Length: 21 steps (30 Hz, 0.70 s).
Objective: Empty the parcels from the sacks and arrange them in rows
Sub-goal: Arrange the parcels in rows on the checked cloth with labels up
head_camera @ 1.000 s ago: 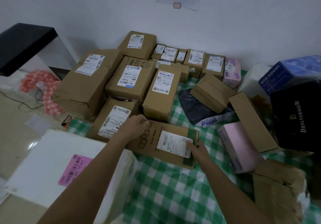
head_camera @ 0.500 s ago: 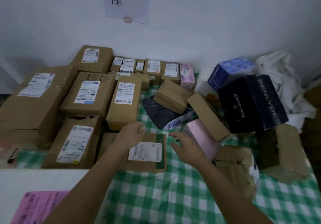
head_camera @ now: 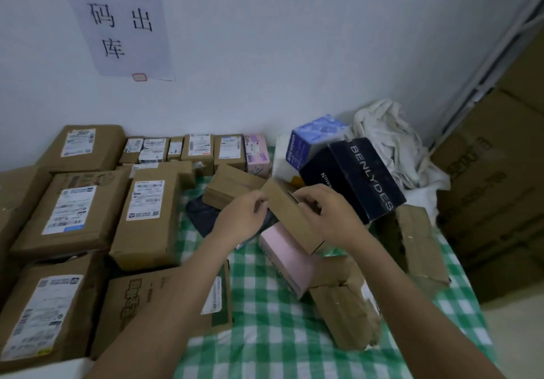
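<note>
Both my hands grip a long brown cardboard box (head_camera: pixel 290 216) in the middle of the pile; my left hand (head_camera: pixel 244 216) holds its left side and my right hand (head_camera: pixel 329 214) its right side. Under it lies a pink box (head_camera: pixel 287 261). Labelled brown parcels (head_camera: pixel 147 219) stand in rows to the left on the green checked cloth (head_camera: pixel 265 334). The flat box with the white label (head_camera: pixel 164 299) lies in the front row, partly behind my left forearm. A crumpled white sack (head_camera: pixel 391 143) lies at the back right.
A black box (head_camera: pixel 356 178) and a blue box (head_camera: pixel 312 140) lean at the back right. Torn brown cartons (head_camera: pixel 344 299) lie on the right. A dark grey mailer bag (head_camera: pixel 203 216) lies under the pile. Large cartons (head_camera: pixel 494 187) are stacked against the right wall.
Both hands let go of the flat labelled box, which stays in the front row, and moved up and right to take hold of the long brown box. My view turned right.
</note>
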Tool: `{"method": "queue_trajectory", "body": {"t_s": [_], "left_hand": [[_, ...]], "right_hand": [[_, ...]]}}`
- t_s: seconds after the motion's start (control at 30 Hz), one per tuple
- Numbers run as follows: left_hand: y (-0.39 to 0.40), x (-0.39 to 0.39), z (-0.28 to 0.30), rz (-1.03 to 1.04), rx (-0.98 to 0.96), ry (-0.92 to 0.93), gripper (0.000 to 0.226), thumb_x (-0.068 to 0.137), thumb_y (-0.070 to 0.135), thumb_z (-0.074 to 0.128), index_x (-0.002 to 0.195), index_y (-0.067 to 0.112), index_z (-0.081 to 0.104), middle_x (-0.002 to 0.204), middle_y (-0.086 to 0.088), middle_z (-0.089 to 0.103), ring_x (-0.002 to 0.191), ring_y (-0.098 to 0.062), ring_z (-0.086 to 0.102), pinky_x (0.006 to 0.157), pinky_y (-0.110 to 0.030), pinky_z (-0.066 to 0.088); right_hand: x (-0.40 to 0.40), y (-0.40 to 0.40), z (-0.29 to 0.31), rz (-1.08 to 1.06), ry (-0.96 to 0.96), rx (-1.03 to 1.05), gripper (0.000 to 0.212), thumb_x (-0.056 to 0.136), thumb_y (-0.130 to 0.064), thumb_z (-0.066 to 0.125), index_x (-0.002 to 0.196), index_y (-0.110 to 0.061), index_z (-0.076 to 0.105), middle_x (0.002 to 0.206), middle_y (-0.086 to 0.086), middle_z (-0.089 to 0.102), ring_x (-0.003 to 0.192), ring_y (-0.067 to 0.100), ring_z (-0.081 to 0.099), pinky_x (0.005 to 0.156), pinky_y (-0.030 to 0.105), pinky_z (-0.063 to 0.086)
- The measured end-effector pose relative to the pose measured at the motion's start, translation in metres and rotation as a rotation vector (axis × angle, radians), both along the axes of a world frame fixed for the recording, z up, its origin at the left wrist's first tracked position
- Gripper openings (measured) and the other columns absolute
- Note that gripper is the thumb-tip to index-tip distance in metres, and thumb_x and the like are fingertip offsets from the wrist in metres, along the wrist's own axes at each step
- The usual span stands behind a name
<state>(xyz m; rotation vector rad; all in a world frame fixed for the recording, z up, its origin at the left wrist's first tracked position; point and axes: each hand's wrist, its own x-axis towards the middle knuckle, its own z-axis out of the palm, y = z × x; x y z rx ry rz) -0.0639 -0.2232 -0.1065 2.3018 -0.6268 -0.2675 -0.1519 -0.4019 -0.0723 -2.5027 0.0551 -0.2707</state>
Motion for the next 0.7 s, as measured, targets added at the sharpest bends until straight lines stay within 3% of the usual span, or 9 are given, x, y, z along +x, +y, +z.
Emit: {"method": "queue_trajectory", "body": {"t_s": [0.2,0.33,0.5,0.63,0.7], "left_hand": [[-0.086,0.009,0.034,0.063,-0.021,-0.099,0.027,0.098,0.028,0.044,0.117,0.017,0.060,0.116,0.000,0.062,0.103,-0.018,0.059,0.089,-0.038,0.049],[-0.141,0.024,0.042,0.145,0.009,-0.122,0.031,0.098,0.029,0.044,0.125,0.019,0.055,0.119,-0.006,0.056,0.105,-0.023,0.056,0.090,-0.036,0.046],[-0.191,0.053,0.044,0.265,0.043,-0.096,0.036,0.098,0.031,0.043,0.130,0.016,0.049,0.131,-0.010,0.049,0.118,-0.027,0.049,0.098,-0.041,0.042],[-0.208,0.077,0.042,0.321,0.097,-0.007,0.046,0.099,0.035,0.042,0.140,0.014,0.039,0.142,-0.011,0.042,0.125,-0.029,0.045,0.104,-0.042,0.038],[-0.215,0.096,0.040,0.363,0.125,0.040,0.052,0.099,0.037,0.041,0.144,0.012,0.033,0.145,-0.013,0.039,0.126,-0.031,0.045,0.104,-0.042,0.038]], "right_hand": [[0.029,-0.089,0.024,-0.007,-0.088,0.082,0.024,0.092,-0.016,0.061,0.116,-0.017,0.066,0.110,-0.002,0.061,0.100,0.012,0.058,0.091,0.028,0.048],[0.060,-0.142,0.032,0.033,-0.096,0.136,0.021,0.090,-0.013,0.062,0.110,-0.017,0.069,0.109,-0.001,0.064,0.096,0.011,0.060,0.091,0.029,0.049],[0.118,-0.199,0.040,0.058,-0.026,0.159,0.016,0.090,-0.017,0.059,0.099,-0.029,0.065,0.107,-0.005,0.063,0.091,0.010,0.060,0.089,0.028,0.048],[0.162,-0.226,0.034,0.026,0.049,0.108,0.020,0.089,-0.014,0.059,0.108,-0.016,0.068,0.115,0.006,0.065,0.093,0.014,0.056,0.079,0.022,0.041],[0.187,-0.237,0.031,-0.003,0.105,0.077,0.030,0.089,-0.018,0.060,0.119,-0.014,0.063,0.125,0.011,0.058,0.101,0.022,0.058,0.082,0.025,0.043]]}}
